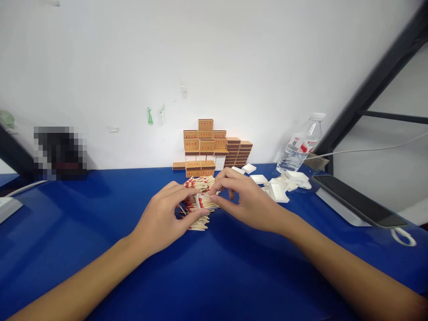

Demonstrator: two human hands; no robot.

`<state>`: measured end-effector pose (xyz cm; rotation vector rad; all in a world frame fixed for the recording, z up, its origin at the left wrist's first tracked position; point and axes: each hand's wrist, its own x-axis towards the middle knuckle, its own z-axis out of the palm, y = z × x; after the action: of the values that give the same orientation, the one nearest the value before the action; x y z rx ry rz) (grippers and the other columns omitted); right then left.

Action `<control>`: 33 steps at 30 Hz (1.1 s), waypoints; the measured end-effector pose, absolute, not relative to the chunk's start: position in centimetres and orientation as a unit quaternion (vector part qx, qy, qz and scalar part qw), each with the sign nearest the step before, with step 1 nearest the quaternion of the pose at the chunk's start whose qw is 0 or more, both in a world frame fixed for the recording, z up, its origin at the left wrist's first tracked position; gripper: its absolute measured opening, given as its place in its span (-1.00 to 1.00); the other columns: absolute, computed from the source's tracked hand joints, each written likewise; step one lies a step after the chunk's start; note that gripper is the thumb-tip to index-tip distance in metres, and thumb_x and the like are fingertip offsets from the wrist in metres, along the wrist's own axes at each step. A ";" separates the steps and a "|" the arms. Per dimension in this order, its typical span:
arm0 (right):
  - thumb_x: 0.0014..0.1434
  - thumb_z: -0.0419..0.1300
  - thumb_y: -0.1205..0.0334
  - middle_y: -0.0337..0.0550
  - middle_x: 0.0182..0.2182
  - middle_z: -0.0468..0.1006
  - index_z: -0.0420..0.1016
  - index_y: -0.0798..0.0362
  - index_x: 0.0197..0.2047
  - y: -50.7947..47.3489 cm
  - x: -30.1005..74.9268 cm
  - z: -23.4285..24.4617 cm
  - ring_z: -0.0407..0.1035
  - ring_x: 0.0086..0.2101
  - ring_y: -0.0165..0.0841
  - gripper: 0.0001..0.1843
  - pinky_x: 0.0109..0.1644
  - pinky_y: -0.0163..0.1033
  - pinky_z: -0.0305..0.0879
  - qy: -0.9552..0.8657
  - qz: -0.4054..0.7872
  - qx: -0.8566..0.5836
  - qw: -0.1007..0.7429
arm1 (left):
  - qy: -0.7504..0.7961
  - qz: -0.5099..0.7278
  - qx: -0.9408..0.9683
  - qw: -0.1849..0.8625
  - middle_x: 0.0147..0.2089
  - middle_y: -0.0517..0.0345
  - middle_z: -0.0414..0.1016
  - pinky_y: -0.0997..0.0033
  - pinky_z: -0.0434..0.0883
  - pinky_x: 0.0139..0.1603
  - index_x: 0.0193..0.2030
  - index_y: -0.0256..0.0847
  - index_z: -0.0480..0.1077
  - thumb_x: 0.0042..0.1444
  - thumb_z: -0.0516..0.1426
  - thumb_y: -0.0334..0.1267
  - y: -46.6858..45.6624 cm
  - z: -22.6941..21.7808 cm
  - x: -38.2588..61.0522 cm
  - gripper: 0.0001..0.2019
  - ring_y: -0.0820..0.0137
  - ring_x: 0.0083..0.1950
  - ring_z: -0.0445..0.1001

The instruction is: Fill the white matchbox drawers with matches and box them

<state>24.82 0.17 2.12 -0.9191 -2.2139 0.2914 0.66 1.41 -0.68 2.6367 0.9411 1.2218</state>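
My left hand grips a small white matchbox tray between thumb and fingers, above a pile of loose matches. Red-tipped matches lie in the tray, heads toward the left. With thumb and fingertips closed, my right hand pinches at the matches over the tray's right side; its fingertips partly cover them. Under and behind the tray spreads the pile of matches, partly hidden by both hands.
Orange matchboxes stand stacked against the wall, with several more boxes beside them. White empty trays lie heaped at right, near a water bottle and a phone on a stand. A blurred dark object stands at left.
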 end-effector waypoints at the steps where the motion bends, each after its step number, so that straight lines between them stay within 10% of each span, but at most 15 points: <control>1: 0.36 0.24 0.36 -0.17 -0.20 0.44 0.54 0.00 -0.19 0.2 24.9 2.2 0.35 -0.15 -0.33 -0.91 -0.08 -0.20 0.30 -0.859 0.105 -0.356 0.352 | 0.308 0.401 0.861 0.042 -0.21 0.11 0.59 0.31 0.47 -0.19 0.03 -0.17 0.58 0.24 0.35 -0.07 1.4 -0.6 0.7 -0.69 0.33 -0.22 0.48; 18: 0.35 0.25 0.21 -0.20 -0.34 0.46 0.56 0.04 -0.25 1.7 25.9 1.8 0.32 -0.35 -0.37 -0.87 -0.25 -0.22 0.24 -0.811 0.081 -0.452 0.362 | 0.362 0.443 0.814 0.104 -0.26 0.19 0.61 0.35 0.51 -0.28 -0.01 -0.11 0.60 0.26 0.32 -0.08 1.7 -0.3 0.5 -0.76 0.37 -0.26 0.51; 33: 0.42 0.16 0.22 -0.13 -0.27 0.44 0.47 0.07 -0.26 2.5 26.6 0.0 0.33 -0.33 -0.35 -0.81 -0.23 -0.21 0.26 -0.852 0.163 -0.474 0.149 | 0.348 0.435 0.829 0.052 -0.29 0.16 0.59 0.35 0.46 -0.32 0.01 -0.15 0.57 0.27 0.31 -0.12 1.9 -0.3 0.4 -0.76 0.34 -0.27 0.47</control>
<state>26.63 2.47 -0.02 -1.3631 -2.4500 0.4672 0.44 1.93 -0.31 2.5205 1.0597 1.3223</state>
